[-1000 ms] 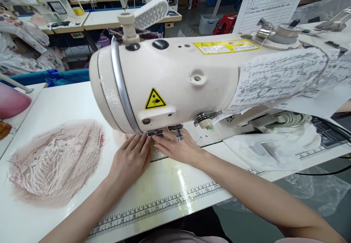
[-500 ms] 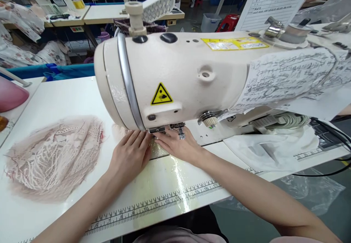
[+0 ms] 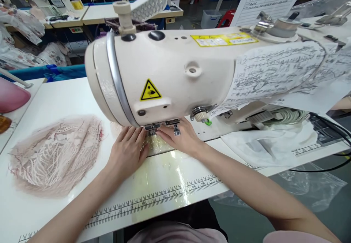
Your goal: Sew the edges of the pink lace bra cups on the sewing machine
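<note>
The cream head of a sewing machine point(image 3: 170, 78) fills the middle of the view. My left hand point(image 3: 127, 149) lies palm down on the machine bed, left of the presser foot point(image 3: 153, 131), its fingers stretched forward and their tips hidden under the head. A bit of pale pink lace fabric point(image 3: 116, 127) shows just beyond those fingers. From the right, my right hand point(image 3: 183, 138) reaches in behind the presser foot, with its visible fingers extended flat toward the left hand. The head hides its other fingertips and whatever fabric lies under them.
A heap of pale pink lace point(image 3: 57, 157) with red threads lies on the white table at left. White cloth point(image 3: 263, 148) is bunched at right. A printed ruler point(image 3: 153, 201) runs along the front edge. Handwritten paper point(image 3: 274, 74) covers the machine arm.
The camera view has shifted slightly, so the machine sits further left and up. My left fingers have drawn a little away from the presser foot, and a green spot shows behind the tension knob.
</note>
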`<state>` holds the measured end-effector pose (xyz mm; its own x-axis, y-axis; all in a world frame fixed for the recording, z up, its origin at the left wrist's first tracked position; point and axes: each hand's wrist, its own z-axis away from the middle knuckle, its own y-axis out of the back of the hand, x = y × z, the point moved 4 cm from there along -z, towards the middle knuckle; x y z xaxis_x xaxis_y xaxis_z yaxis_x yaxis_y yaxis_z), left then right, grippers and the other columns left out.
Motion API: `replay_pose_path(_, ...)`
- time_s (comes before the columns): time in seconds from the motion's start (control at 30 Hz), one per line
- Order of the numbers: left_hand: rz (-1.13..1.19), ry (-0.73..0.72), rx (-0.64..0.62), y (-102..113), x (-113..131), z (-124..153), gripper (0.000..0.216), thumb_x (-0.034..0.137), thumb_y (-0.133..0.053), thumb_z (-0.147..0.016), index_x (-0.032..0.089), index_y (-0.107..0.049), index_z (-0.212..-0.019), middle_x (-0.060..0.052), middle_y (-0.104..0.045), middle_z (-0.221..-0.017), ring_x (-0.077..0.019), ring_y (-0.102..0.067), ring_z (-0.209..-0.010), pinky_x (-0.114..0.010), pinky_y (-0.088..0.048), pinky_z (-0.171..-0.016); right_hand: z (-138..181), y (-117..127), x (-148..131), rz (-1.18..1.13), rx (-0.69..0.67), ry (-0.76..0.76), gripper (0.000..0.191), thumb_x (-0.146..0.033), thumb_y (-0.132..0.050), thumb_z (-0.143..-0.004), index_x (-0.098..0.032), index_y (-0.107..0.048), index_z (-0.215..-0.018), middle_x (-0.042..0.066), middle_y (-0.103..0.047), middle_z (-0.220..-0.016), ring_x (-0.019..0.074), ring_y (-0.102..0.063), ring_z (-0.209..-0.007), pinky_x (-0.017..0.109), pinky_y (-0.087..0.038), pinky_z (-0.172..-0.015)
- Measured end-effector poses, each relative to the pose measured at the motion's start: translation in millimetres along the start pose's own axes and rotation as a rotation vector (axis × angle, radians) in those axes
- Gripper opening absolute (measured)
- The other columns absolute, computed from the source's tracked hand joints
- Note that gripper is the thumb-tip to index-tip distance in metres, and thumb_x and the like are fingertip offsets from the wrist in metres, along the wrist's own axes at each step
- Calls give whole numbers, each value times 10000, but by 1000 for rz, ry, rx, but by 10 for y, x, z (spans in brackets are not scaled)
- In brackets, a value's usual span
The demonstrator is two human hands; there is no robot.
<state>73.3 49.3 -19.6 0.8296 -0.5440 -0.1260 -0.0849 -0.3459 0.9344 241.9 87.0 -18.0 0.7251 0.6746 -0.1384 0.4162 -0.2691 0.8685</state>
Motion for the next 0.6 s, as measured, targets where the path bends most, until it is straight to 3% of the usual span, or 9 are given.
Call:
replay_pose_path(0.13, -3, 59, -84, -25, -7, 9, 537, 379, -345, -964, 52, -477, -1370, -171, -616, -1287, -327, -558, -1204, -539, -349, -1098, 0, -36, 43, -38, 135, -45, 352, -410, -512, -950, -186, -764, -848, 58, -718, -798, 208, -613, -871, 379, -475, -874)
replay_pose_path(0.3, -22, 113, -167, -3, 2, 8, 563, 420, -320, -976, 89, -421, -1420, -130, -569, -1363, -307, -490, -1291, -545, -250, -1164, -7, -41, 68, -100, 161, -111, 300, -401, -581, -910, -189, -770, -814, 73, -727, -821, 234, -633, -860, 397, -524, -802)
replay_pose_path(0.5, -72, 119, -124, 184, 60, 22, 547, 477, -363, -975, 135, -482, -1386, -113, -544, -1393, -312, -412, -1355, -513, -248, -1174, -3, 9, 47, -96, 158, -71, 287, -350, -544, -929, -189, -765, -840, 85, -731, -768, 262, -660, -834, 423, -536, -782)
replay_pose_path(0.6, -15, 261, -105, 353, -114, 117, 447, 423, -403, -976, 215, -514, -1356, -71, -552, -1390, -270, -439, -1336, -456, -301, -1150, 13, 18, 38, -117, 191, -48, 327, -360, -518, -939, -161, -766, -867, 103, -725, -734, 270, -663, -769, 427, -532, -724)
